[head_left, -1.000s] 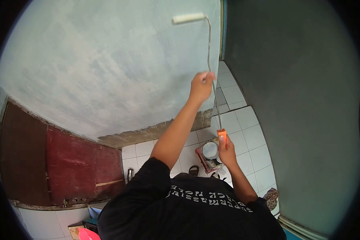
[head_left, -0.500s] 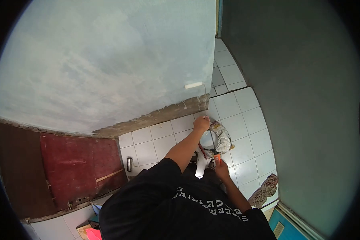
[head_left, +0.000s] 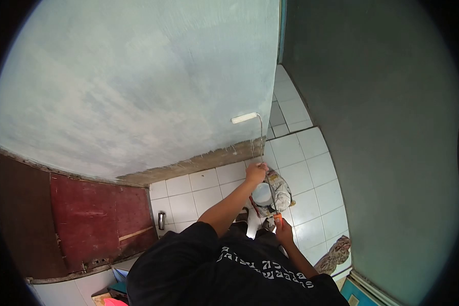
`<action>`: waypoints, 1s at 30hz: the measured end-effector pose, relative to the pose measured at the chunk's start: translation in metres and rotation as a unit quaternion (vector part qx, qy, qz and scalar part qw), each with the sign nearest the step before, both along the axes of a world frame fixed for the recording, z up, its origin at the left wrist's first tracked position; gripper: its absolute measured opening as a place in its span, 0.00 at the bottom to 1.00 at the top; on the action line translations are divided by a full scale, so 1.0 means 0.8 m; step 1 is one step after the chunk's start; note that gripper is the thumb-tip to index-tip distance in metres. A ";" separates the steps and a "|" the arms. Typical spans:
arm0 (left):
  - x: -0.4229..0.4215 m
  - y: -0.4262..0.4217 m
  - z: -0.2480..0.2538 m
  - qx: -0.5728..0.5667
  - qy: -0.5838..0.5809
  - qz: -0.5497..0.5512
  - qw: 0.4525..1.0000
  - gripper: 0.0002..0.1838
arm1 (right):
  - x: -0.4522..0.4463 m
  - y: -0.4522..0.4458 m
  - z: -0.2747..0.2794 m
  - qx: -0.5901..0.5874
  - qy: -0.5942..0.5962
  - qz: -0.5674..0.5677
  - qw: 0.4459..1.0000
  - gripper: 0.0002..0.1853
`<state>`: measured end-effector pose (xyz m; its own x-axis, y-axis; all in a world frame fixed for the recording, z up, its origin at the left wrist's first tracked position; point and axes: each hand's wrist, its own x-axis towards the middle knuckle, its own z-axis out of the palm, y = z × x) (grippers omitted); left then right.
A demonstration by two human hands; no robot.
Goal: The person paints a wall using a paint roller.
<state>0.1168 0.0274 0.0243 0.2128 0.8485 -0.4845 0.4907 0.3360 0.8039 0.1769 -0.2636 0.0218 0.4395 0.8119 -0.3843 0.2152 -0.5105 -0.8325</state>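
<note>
A paint roller with a white sleeve (head_left: pixel 245 118) lies against the pale painted wall (head_left: pixel 153 76), near its right edge. Its bent wire frame runs down to a long thin pole. Partway along that pole, my left hand (head_left: pixel 257 172) is closed around it. My right hand (head_left: pixel 284 232) grips the orange handle (head_left: pixel 277 218) at the lower end, close to my body. Below the pole, a white paint bucket (head_left: pixel 261 194) stands on the floor by my feet, with crumpled, stained sheeting (head_left: pixel 281 198) beside it.
An unpainted brown strip (head_left: pixel 204 159) with drips runs along the wall's base. Dark red and brown boards (head_left: pixel 99 219) are at left, near a metallic cylinder (head_left: pixel 161 220) on the white tiles (head_left: pixel 307 171). A grey-green wall (head_left: pixel 377 127) and crumpled cloth (head_left: pixel 335 255) are at right.
My view has tilted up, so most things sit lower in the picture. Against the wall, the roller sleeve has moved slightly upward. Both hands keep their hold.
</note>
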 end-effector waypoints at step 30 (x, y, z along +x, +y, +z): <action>0.049 0.149 0.597 0.510 -0.221 -0.015 0.831 0.19 | 0.042 0.240 0.404 0.334 0.042 0.045 0.941 0.25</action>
<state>0.1564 0.1468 0.5017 0.2062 0.7609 0.6152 0.0669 -0.6382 0.7670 0.2105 -0.0715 0.3447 0.3478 0.9173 0.1937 0.1512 0.1490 -0.9772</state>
